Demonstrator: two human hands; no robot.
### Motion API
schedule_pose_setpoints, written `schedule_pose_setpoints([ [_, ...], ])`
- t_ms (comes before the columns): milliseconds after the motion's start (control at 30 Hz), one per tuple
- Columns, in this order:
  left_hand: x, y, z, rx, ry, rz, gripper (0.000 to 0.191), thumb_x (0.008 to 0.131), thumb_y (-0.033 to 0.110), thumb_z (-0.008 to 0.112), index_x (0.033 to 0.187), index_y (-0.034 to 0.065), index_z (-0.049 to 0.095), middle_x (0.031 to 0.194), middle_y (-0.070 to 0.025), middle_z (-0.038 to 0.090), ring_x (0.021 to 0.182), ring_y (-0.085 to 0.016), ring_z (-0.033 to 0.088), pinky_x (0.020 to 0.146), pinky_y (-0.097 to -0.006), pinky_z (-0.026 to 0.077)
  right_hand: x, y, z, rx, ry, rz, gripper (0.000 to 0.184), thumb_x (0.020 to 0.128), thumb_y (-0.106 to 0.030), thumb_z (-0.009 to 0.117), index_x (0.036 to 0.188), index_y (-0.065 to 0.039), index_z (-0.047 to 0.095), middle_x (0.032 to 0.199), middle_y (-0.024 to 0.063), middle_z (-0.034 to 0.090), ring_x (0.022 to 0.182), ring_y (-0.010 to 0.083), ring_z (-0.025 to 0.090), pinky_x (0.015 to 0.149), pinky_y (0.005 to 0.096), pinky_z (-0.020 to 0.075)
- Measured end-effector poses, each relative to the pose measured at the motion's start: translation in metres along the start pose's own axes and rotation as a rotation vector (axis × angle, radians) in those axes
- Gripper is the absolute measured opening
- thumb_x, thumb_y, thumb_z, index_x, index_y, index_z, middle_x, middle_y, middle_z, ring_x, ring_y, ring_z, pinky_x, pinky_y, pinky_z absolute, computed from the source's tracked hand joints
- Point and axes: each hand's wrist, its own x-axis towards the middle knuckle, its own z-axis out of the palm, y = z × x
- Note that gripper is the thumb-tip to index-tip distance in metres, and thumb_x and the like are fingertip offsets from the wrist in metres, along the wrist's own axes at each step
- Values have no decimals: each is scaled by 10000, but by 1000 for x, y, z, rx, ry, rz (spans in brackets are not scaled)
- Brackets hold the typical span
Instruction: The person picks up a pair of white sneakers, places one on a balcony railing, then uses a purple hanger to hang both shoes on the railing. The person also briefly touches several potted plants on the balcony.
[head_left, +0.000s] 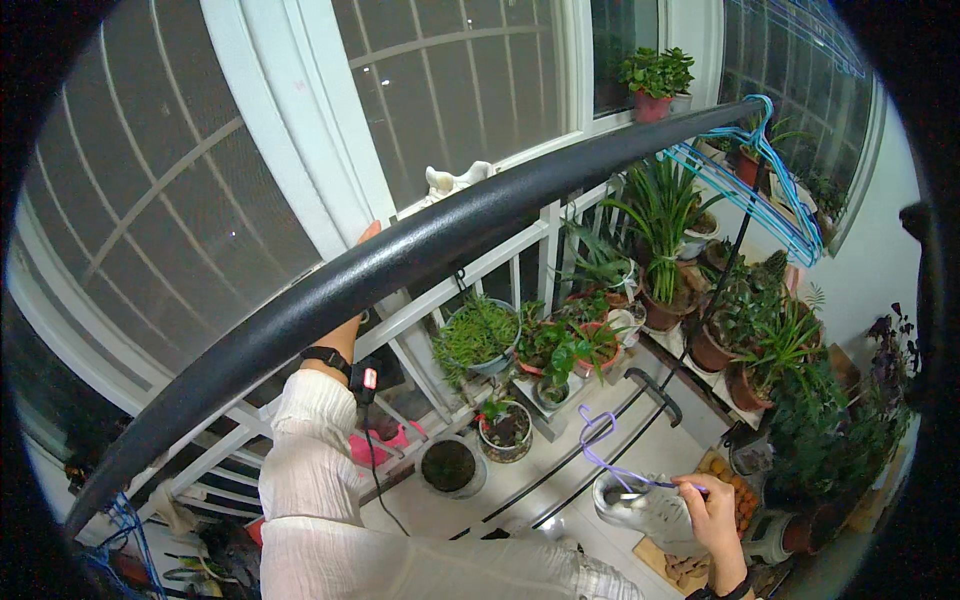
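Note:
My right hand (709, 510), at the lower right, grips a purple wire hanger (600, 450). A light-coloured sneaker (649, 514) hangs on the hanger just left of the fingers. My left arm reaches up under a thick black horizontal pole (405, 247) toward the white window frame. Of my left hand (369, 231) only the fingertips show above the pole, at the frame's edge; the pole hides the rest, so its grip cannot be told. Another white shoe (457, 180) stands on the window ledge, partly behind the pole.
Blue wire hangers (757, 199) hang at the pole's right end, others (131, 544) at its left end. A white railing (450, 289) runs below the windows. Potted plants (664, 285) line the railing and right wall. A black rack with thin bars (570, 465) stands low.

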Motion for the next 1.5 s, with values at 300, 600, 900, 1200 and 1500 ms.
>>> schedule_pose_setpoints([
  [300,-7,-10,14,852,-71,139,574,735,153,692,1266,178,474,1259,-156,489,1120,-321,503,906,-395,440,5,-3,2,6,-37,-51,135,821,-117,622,873,-8,681,788,149,666,685,226,637,633,297,486],
  [600,-21,-4,4,752,-161,25,263,769,122,655,1005,81,547,1179,-149,547,1068,-328,532,895,-385,447,-4,0,-3,0,-22,5,143,824,-122,614,874,-5,680,786,153,665,693,240,636,644,310,485],
  [900,19,44,29,724,83,238,385,779,308,688,979,10,548,978,-153,582,899,-321,570,785,-397,457,-2,5,-4,-2,-10,21,158,832,-147,623,889,-13,684,781,144,666,699,243,638,642,303,487],
  [1200,168,-3,92,621,239,-394,820,746,636,559,1142,-82,529,1050,-293,575,974,-391,574,861,-424,442,-8,-8,-6,-40,-9,9,151,834,-147,615,900,-29,685,770,139,659,672,249,628,605,311,480],
  [1500,136,49,81,-162,-32,-627,343,883,306,503,756,-2,585,551,-29,520,414,-120,459,376,-292,356,-15,2,-8,-65,20,5,148,833,-148,617,893,-31,685,747,142,651,644,264,605,598,331,470],
])
